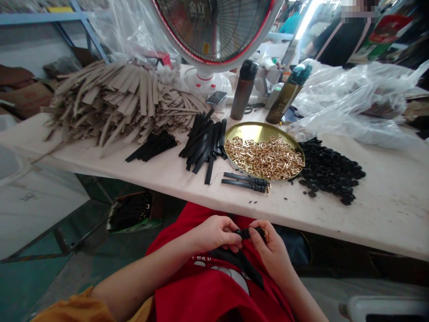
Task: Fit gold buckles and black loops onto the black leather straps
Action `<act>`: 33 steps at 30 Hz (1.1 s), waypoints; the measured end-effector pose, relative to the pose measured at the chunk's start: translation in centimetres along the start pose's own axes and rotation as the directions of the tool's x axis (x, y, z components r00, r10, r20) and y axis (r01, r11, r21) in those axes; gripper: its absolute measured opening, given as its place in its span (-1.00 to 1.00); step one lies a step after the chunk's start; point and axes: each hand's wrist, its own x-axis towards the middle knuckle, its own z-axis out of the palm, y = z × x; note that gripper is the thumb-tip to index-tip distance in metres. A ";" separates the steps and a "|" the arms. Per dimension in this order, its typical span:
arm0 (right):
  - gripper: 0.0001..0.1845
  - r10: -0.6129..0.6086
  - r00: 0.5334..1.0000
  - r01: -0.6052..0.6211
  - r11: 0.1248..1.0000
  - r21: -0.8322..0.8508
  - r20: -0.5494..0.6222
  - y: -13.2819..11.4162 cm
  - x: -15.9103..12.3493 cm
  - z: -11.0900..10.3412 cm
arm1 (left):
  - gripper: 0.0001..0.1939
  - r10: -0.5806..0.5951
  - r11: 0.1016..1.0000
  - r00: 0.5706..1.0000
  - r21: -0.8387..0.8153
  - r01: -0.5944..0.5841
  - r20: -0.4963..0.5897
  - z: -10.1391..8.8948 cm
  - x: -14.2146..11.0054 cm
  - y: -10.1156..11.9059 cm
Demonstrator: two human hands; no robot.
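Observation:
Above my lap, in front of the table edge, my left hand pinches one end of a short black strap. My right hand grips the strap's other end, where a small gold buckle shows by the fingers. Part of the strap is hidden by my fingers. On the table beyond lie a few finished-looking black straps with gold metal at their right ends. Behind them stands a round gold tray holding many small gold metal pieces.
Black strips lie left of the tray, with a smaller black bundle farther left. Small black pieces are heaped at right. Behind are grey-brown strips, a fan, two bottles and plastic bags. Another person is in the background.

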 end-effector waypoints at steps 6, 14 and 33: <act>-0.87 -0.041 0.992 0.049 0.997 -0.064 0.117 0.8 -0.4 -0.4 | -0.79 0.003 0.999 1.000 0.042 -0.003 0.003 0.8 1.0 0.0; -0.85 0.039 0.957 -0.030 0.999 -0.033 0.287 1.1 -0.3 -0.5 | -0.75 -0.004 0.967 1.000 0.256 -0.001 0.019 0.3 1.4 -0.6; -0.53 -0.044 0.987 0.001 0.963 -0.269 -0.157 0.8 8.8 -3.7 | -0.69 0.502 0.406 0.863 0.897 -0.175 -0.058 -1.5 8.8 7.4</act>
